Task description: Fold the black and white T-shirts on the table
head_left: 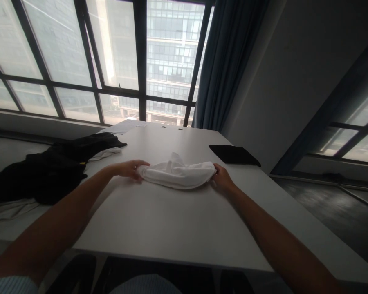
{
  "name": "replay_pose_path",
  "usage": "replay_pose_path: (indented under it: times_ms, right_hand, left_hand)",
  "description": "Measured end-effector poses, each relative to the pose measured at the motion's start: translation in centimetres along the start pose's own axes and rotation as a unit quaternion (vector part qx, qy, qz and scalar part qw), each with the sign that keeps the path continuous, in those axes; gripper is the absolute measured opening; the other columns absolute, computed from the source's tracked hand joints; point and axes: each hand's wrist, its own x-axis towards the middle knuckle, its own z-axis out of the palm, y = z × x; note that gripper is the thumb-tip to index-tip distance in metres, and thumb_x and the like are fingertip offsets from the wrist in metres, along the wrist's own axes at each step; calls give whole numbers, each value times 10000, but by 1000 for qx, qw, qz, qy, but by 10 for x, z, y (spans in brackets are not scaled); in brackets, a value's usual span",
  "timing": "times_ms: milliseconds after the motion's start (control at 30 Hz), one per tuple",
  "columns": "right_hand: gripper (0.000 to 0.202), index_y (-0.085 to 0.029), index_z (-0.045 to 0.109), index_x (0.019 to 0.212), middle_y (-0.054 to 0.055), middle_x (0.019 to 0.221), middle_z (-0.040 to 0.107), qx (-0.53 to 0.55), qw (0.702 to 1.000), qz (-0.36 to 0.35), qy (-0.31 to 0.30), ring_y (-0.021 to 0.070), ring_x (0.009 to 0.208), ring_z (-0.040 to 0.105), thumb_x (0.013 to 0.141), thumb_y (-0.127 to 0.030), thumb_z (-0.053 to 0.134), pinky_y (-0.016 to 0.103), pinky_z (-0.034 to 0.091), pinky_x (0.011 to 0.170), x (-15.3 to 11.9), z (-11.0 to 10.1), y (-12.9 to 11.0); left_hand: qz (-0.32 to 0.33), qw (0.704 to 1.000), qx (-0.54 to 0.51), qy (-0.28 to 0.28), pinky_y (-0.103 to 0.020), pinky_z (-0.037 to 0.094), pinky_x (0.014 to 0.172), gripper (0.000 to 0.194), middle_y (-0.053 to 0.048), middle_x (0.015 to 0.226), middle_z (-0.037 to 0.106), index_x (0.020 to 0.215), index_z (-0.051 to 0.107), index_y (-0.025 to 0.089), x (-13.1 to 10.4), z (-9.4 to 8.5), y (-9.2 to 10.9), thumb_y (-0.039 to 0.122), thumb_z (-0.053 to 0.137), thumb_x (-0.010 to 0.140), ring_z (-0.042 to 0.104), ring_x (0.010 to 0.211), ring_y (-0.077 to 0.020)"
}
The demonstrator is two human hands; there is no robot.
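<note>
A white cloth point(178, 174) is stretched between both hands, just over the middle of the white table point(171, 220). Its near edge sags in a curve, and a small peak of fabric stands up at its far side. My left hand point(131, 170) pinches the cloth's left end between thumb and fingers. At the right end, my right hand point(222, 178) grips the fabric, with its fingers partly hidden behind the cloth.
Black garments point(49, 167) lie heaped at the left, with white fabric point(106, 154) beside them. A folded black item point(234, 154) rests at the table's right edge. Paper sheets point(124, 126) lie at the far left end, near the windows. Dark chairs show below the near edge.
</note>
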Motion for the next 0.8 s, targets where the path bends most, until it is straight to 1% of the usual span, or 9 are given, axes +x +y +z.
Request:
replay_pose_path:
  times_ms: [67, 133, 200, 267, 367, 433, 567, 700, 800]
  right_hand:
    - [340, -153, 769, 948, 63, 931, 784, -60, 998, -29, -3, 252, 892, 704, 645, -184, 617, 375, 552, 843, 2, -2, 0]
    - [298, -153, 777, 882, 63, 878, 783, -115, 992, -45, 7, 264, 858, 709, 665, -184, 576, 377, 549, 826, 6, -10, -5]
    - [312, -158, 778, 896, 77, 906, 781, -173, 981, -74, 54, 272, 855, 711, 686, -187, 550, 383, 548, 819, 10, -24, -15]
    - [327, -165, 770, 932, 96, 946, 770, -222, 960, -117, 129, 276, 880, 705, 725, -198, 520, 395, 545, 833, 13, -40, -25]
    - [282, -193, 743, 936, 113, 914, 745, -248, 932, -146, 221, 278, 851, 691, 821, -261, 495, 419, 541, 839, 15, -62, -33]
    - [275, -219, 724, 943, 114, 884, 738, -234, 933, -125, 244, 279, 807, 690, 876, -325, 479, 429, 545, 827, 15, -74, -31]
    - [308, -197, 720, 931, 140, 858, 738, -212, 933, -67, 282, 310, 776, 691, 829, -397, 509, 468, 546, 797, 14, -88, -14]
    - [328, -187, 711, 909, 127, 860, 741, -144, 931, -70, 329, 312, 800, 685, 773, -426, 531, 501, 554, 815, 21, -96, 0]
    - [305, -211, 691, 934, 109, 945, 735, -77, 925, -81, 364, 325, 920, 683, 742, -411, 564, 518, 542, 895, 27, -102, 3]
  left_hand:
    - [63, 993, 98, -24, -403, 495, 1010, 549, -98, 1294, 685, 1139, 748, 234, 1, 3, 1, 471, 806, 647, 647, 1122, -292]
    - [107, 983, 144, 21, -363, 513, 949, 304, -91, 1094, 754, 980, 768, 203, 4, 3, 4, 390, 673, 759, 685, 977, -254]
    - [111, 974, 149, 127, -327, 531, 853, 263, -62, 903, 761, 929, 751, 184, 5, -4, 9, 306, 568, 784, 681, 828, -219]
    - [99, 949, 118, 276, -311, 533, 795, 276, -35, 822, 733, 944, 730, 170, 4, -15, 14, 272, 544, 766, 656, 774, -205]
    - [56, 886, -6, 461, -292, 545, 717, 215, -4, 762, 661, 916, 687, 163, 1, -33, 19, 281, 594, 764, 623, 742, -188]
    - [1, 835, -133, 534, -283, 552, 653, 173, 9, 750, 612, 905, 649, 158, 0, -43, 18, 282, 618, 789, 595, 697, -164]
    - [-79, 754, -261, 597, -258, 505, 554, 101, 28, 724, 540, 912, 595, 122, -7, -55, 6, 155, 585, 818, 493, 604, -109]
    - [-88, 732, -252, 626, -221, 444, 540, 105, 51, 690, 483, 880, 557, 122, -10, -64, -6, 67, 548, 791, 447, 604, -92]
    - [-47, 725, -199, 658, -217, 440, 568, 89, 55, 712, 447, 902, 494, 154, -8, -76, -18, 100, 499, 831, 434, 642, -97]
